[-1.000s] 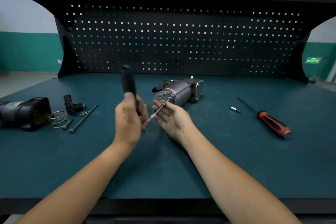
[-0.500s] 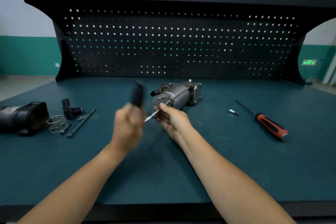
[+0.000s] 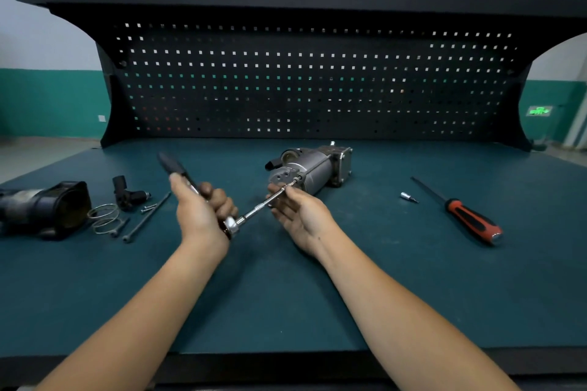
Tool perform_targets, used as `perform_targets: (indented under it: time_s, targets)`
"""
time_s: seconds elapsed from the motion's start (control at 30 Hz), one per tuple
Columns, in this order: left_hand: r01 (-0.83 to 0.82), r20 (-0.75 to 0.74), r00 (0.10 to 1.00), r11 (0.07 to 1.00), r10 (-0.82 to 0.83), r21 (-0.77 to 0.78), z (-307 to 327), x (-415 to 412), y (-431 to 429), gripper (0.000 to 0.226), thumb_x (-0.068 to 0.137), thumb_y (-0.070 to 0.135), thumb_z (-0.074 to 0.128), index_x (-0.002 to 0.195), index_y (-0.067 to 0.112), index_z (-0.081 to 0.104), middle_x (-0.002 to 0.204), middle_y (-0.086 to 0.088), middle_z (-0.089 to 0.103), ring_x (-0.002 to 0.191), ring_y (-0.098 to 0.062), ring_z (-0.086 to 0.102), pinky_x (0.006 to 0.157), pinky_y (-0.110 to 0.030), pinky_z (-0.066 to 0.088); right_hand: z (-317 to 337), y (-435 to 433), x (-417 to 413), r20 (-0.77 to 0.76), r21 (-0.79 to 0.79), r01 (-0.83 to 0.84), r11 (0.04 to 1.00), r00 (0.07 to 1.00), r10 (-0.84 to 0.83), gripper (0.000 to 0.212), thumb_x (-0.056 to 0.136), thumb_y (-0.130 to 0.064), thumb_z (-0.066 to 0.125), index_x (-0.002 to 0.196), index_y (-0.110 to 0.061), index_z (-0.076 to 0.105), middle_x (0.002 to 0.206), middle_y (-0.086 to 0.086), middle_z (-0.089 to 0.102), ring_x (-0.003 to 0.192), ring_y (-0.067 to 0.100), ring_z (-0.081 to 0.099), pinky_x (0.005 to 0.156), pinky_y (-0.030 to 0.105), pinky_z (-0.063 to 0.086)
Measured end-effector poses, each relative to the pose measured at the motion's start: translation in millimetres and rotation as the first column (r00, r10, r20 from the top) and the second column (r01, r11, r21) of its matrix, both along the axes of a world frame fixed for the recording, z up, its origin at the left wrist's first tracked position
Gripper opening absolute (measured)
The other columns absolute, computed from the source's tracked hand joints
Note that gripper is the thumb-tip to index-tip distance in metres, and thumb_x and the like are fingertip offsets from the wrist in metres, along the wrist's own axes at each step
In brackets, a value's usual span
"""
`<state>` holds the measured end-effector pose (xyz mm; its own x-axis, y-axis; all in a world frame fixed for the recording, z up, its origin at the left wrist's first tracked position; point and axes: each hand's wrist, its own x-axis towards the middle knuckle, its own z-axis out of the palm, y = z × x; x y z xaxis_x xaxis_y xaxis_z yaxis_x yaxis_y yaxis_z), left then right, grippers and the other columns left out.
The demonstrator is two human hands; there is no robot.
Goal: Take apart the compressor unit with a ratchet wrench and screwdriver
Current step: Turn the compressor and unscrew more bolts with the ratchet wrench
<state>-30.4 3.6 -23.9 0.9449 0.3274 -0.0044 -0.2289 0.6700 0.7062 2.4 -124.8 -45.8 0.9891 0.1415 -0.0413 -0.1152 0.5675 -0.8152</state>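
Wrench work is mid-stroke. A second ago the handle stood near 12 o'clock; half a second ago it was a blur; now it leans toward 11 o'clock, so the left hand has swung it over to the left. That hand is wrapped tight round the handle, just above the ratchet head. From the head, the extension runs toward 2 o'clock into a bolt on the end plate of the compressor. The compressor lies on its side on the surface, at 12 o'clock from the hands, and has not moved. The right hand, palm up, pinches the extension near its tip and keeps it lined up on the bolt.

By my reading, the swing means the bolt is being backed out turn by turn; it looks still seated, so more strokes are needed. At 9 o'clock lie a housing, spring and long bolts, already off. The screwdriver rests untouched at 3 o'clock.
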Motion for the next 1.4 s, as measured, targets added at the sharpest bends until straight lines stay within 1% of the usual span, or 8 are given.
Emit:
perform_targets:
  time_s: [0.17,0.3,0.5,0.63,0.8,1.0,1.27,1.4]
  targets:
    - [0.045,-0.086,0.993,0.951,-0.075,-0.306,-6.3,6.5,4.3,0.049,0.094,0.055,0.028,0.060,0.020,0.026,0.035,0.008,0.021,0.024,-0.007,0.021,0.033,-0.008,0.018,-1.1,0.2,5.6,-0.016,-0.035,0.061,0.998,0.998,-0.061,0.015,0.094,-0.010,0.050,0.082,-0.010,0.060,0.059,-0.005,0.069,0.053,0.003,0.065,0.057,0.016,0.049]
    - [-0.053,0.167,0.986,0.976,0.017,0.213,-3.6,-1.5,-4.0,0.048,0.090,0.055,0.025,0.056,0.022,0.030,0.037,0.009,0.019,0.030,-0.010,0.017,0.039,-0.013,0.015,-1.3,0.0,6.0,-0.003,-0.089,0.100,0.991,0.995,-0.101,0.016,0.092,-0.010,0.055,0.076,-0.011,0.061,0.056,-0.005,0.068,0.050,0.004,0.064,0.056,0.016,0.049]
    - [-0.506,0.650,0.627,0.410,-0.428,0.759,-20.4,-14.1,-10.2,0.021,0.085,0.029,0.040,0.066,0.019,0.038,0.057,0.003,0.037,0.041,-0.008,0.027,0.044,-0.012,0.022,-1.2,0.8,1.7,0.023,-0.138,0.169,0.976,0.986,-0.167,0.018,0.091,-0.011,0.057,0.073,-0.010,0.060,0.054,-0.002,0.064,0.048,0.007,0.060,0.053,0.018,0.046]
    - [0.002,0.359,0.918,0.909,-0.167,0.417,-7.3,-15.7,-11.8,0.049,0.082,0.057,0.035,0.047,0.023,0.040,0.036,0.011,0.025,0.029,-0.007,0.022,0.035,-0.009,0.019,1.1,-1.7,0.6,-0.021,-0.088,0.082,0.993,0.996,-0.084,0.019,0.096,-0.014,0.046,0.082,-0.013,0.058,0.061,-0.004,0.069,0.061,0.009,0.061,0.052,0.018,0.044]
    - [0.149,0.013,0.988,0.945,-0.152,-0.292,-3.9,2.2,6.4,0.048,0.092,0.051,0.029,0.055,0.021,0.025,0.035,0.008,0.020,0.027,-0.007,0.021,0.034,-0.010,0.022,0.3,1.3,-0.1,-0.032,0.018,-0.012,1.000,0.999,0.013,0.015,0.098,-0.014,0.043,0.090,-0.016,0.056,0.068,-0.008,0.072,0.066,0.008,0.065,0.060,0.021,0.047]
    - [0.046,0.132,0.990,0.995,-0.057,0.085,0.4,-2.0,-0.6,0.048,0.089,0.057,0.028,0.056,0.021,0.024,0.039,0.008,0.017,0.031,-0.010,0.015,0.037,-0.013,0.014,-1.1,0.6,6.4,-0.030,-0.008,0.034,0.999,0.999,-0.034,0.019,0.095,-0.009,0.047,0.081,-0.013,0.058,0.058,-0.008,0.068,0.067,0.007,0.062,0.062,0.017,0.048]
    - [-0.751,0.635,0.510,0.059,-0.580,0.658,-15.4,-16.4,-13.2,0.013,0.074,0.024,0.044,0.071,0.022,0.032,0.042,-0.006,0.037,0.039,-0.018,0.032,0.040,-0.026,0.024,-3.0,3.2,8.7,-0.051,-0.075,0.144,0.987,0.988,-0.148,0.013,0.089,-0.013,0.059,0.077,-0.009,0.062,0.071,0.004,0.065,0.066,0.013,0.060,0.065,0.024,0.045]
    - [-0.338,0.564,0.809,0.655,-0.165,0.676,-8.7,-27.7,-23.9,0.027,0.076,0.038,0.043,0.061,0.018,0.035,0.040,0.004,0.033,0.035,-0.005,0.024,0.037,-0.016,0.019,1.9,3.2,4.4,-0.108,0.028,0.066,0.997,0.992,-0.063,0.019,0.096,-0.019,0.046,0.082,-0.014,0.057,0.062,-0.002,0.069,0.063,0.010,0.062,0.057,0.022,0.043]
